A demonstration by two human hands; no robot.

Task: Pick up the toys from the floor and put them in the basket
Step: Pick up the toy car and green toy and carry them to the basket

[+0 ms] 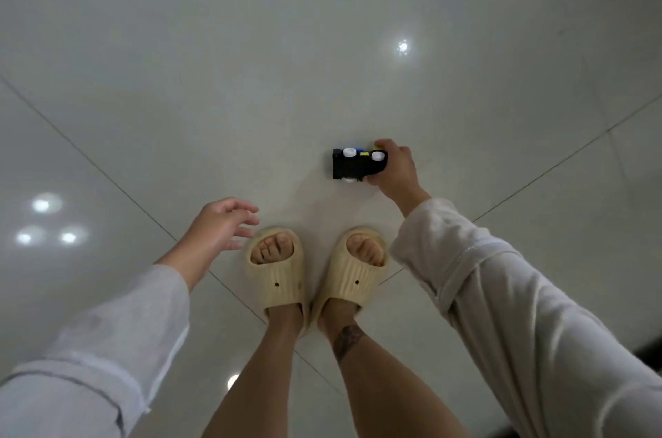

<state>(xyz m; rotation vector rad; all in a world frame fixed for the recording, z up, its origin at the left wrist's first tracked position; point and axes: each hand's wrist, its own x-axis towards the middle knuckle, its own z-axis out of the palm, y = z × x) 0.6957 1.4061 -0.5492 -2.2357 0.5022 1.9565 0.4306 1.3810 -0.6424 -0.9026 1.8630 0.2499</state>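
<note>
Toy car (pixel 353 165): black body, white wheels, touches of blue and yellow; it lies tipped on its side on the floor (pixel 250 79), at about 1 o'clock from the feet, near them but apart.

Right hand (pixel 394 165): closed round the car's right end, fingers over the far edge and thumb at the near edge. Whether the car has left the tile cannot be told; a faint shadow lies under it.

Left hand (pixel 224 222): spread, fingers loosely apart, holding nothing, hovering at about 10 o'clock from the feet, just beside the left slipper (pixel 277 272).

Slippers: pale yellow, open-toed, the right slipper (pixel 353 276) touching the left at the heel, both planted where the tile joints cross.

Sleeves: light grey, loose, one on each forearm.

Floor: glossy pale tile with ceiling-lamp reflections at 9 o'clock and 1 o'clock.

Basket: not in view. Other toys: none in view.

Step in hand, as judged: pick-up of the toy car, grip made, lift not yet confirmed.

Next move, as judged: raise the car clear of the tile with the grip kept firm on its narrow end, since the wheels may let it roll or twist; then turn to find the basket, which lies somewhere outside this view, and drop the car in.
</note>
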